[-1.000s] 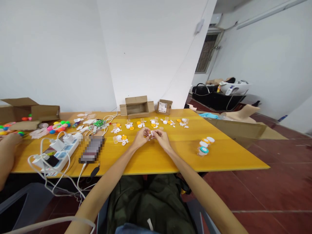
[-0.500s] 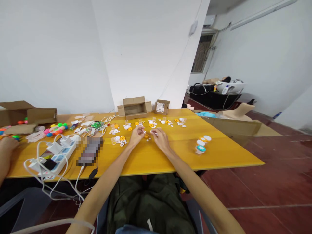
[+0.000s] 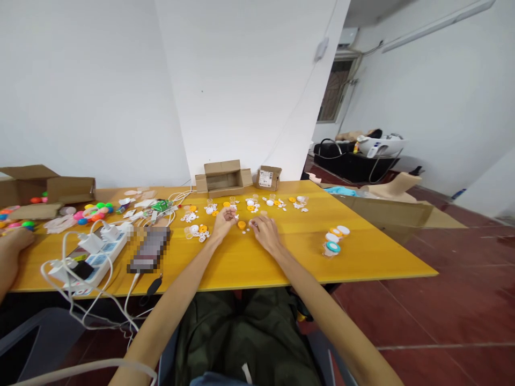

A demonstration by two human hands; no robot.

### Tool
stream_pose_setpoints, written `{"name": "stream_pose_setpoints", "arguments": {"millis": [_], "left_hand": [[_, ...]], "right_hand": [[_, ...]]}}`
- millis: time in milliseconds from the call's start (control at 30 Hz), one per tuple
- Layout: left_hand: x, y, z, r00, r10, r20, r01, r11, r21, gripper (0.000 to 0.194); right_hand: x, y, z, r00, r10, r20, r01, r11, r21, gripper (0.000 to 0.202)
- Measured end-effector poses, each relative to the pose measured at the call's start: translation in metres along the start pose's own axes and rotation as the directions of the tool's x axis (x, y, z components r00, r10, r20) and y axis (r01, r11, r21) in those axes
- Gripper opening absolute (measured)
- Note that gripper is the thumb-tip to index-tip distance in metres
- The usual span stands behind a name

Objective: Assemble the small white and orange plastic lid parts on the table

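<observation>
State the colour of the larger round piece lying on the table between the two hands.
The round piece is orange; the head view shows it best.

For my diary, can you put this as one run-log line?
left hand: pinches small white piece | right hand: beside another white piece | between them: round orange piece | beyond: open cardboard box

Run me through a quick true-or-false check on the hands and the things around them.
1. The left hand has a small white piece at its fingertips. True.
2. The orange piece lies between the two hands. True.
3. The teal-topped container stands left of the left hand. False: the teal-topped container is right of the right hand.
4. The power strip lies on the floor. False: the power strip is on the table.
</observation>
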State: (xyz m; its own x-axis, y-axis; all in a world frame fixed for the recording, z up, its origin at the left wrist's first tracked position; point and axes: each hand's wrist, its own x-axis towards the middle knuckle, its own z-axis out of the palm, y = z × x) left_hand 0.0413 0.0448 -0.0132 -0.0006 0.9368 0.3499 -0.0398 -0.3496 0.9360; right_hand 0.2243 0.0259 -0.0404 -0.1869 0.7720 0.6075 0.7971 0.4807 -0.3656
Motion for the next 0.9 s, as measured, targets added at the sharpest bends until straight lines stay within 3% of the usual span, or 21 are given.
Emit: {"name": "stream_pose_setpoints", "arguments": {"millis": [167,533,900], "left_hand": [[-0.002,0.0,0.0,0.999,0.0,0.047,-0.001,1.0,0.01,0.026],[-0.006,-0.002,0.008,0.981,0.007,0.192,-0.019,0.998,0.06,0.03],[-0.018,0.003,0.018,0.948,0.156,0.276,-0.201,0.969,0.142,0.021]], "right_hand": [[0.002,0.001,0.004,0.998,0.015,0.056,-0.014,1.0,-0.017,0.022],[0.006,-0.015,-0.01,0.999,-0.018,-0.045,0.027,0.98,0.196,0.016],[0.006,-0.018,-0.007,0.999,0.037,-0.004,-0.032,0.918,0.395,0.013]]}}
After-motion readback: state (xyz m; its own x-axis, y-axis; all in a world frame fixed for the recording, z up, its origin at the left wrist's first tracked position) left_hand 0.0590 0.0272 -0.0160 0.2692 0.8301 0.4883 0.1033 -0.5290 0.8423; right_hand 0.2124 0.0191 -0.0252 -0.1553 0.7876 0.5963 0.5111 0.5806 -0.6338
